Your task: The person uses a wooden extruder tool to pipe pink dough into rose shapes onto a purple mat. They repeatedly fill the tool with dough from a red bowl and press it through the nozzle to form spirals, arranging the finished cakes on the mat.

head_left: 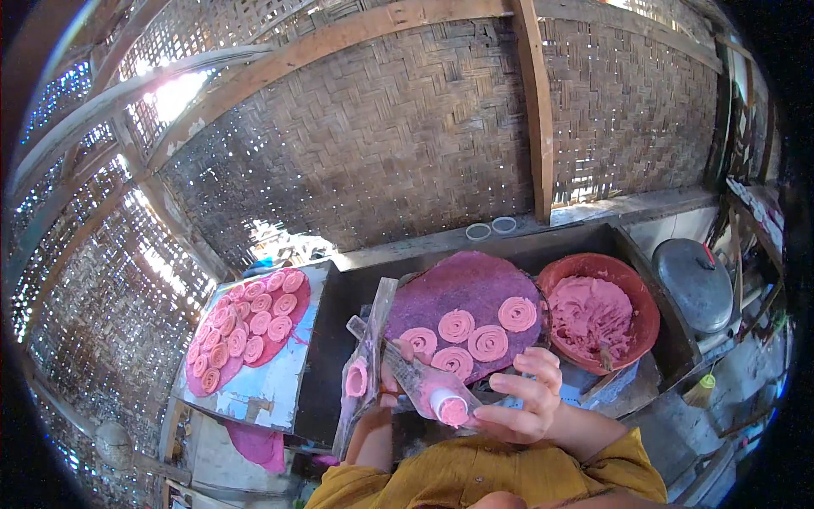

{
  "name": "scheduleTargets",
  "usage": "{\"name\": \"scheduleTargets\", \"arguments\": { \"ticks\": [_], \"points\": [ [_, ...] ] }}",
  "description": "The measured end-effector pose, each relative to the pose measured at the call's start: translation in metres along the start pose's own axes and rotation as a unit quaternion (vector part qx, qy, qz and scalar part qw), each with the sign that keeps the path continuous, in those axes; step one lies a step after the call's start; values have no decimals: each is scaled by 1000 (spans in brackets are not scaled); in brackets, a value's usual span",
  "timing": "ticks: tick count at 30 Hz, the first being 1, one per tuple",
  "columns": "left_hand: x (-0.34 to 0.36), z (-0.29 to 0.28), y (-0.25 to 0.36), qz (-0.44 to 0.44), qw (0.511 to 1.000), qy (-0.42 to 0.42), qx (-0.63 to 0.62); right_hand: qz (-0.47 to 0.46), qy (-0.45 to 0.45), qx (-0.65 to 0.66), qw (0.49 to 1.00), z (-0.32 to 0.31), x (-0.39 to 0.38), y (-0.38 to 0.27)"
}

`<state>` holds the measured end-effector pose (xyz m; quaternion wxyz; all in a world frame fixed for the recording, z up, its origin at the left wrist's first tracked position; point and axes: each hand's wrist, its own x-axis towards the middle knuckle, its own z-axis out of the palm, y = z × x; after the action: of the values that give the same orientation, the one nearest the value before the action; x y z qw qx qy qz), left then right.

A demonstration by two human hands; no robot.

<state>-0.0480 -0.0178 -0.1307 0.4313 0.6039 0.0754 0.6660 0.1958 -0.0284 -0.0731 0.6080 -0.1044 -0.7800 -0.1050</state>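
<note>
My left hand [387, 397] is wrapped round a wooden dough press [421, 383], partly hidden behind it. The press has a white cylinder with pink dough [454, 412] filling its mouth. Beside it, a second wooden piece [356, 377] has an opening smeared with pink; whether the two are joined is unclear. My right hand [527, 399] has its fingers apart, with the thumb close to the cylinder's rim. Just beyond the press, several pink dough spirals [456, 326] lie on a round purple mat [462, 284].
At right stands a red basin [649, 327] of pink dough [589, 310] with a utensil handle [605, 356]. On the left, more spirals cover a pink mat [280, 335] on a worn pale board [263, 407]. A lidded metal pot [693, 284] and two round rings [504, 225] are farther off.
</note>
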Motion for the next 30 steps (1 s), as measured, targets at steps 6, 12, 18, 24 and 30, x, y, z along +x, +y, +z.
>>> {"name": "scheduleTargets", "arguments": {
  "ticks": [6,12,18,24,30],
  "points": [
    [3,-3,-11,-6,1000,-4,-13,31,-13,26,999,2,0,5],
    [1,-1,0,-1,1000,4,0,122,-67,158,978,2,15,2],
    [3,-2,-3,0,1000,4,-2,229,-147,271,923,2,23,4],
    [2,-2,-2,1,1000,3,-2,256,-173,281,909,11,21,1],
    [3,-4,-4,4,1000,1,-7,315,-181,329,872,15,13,7]
  ]
}}
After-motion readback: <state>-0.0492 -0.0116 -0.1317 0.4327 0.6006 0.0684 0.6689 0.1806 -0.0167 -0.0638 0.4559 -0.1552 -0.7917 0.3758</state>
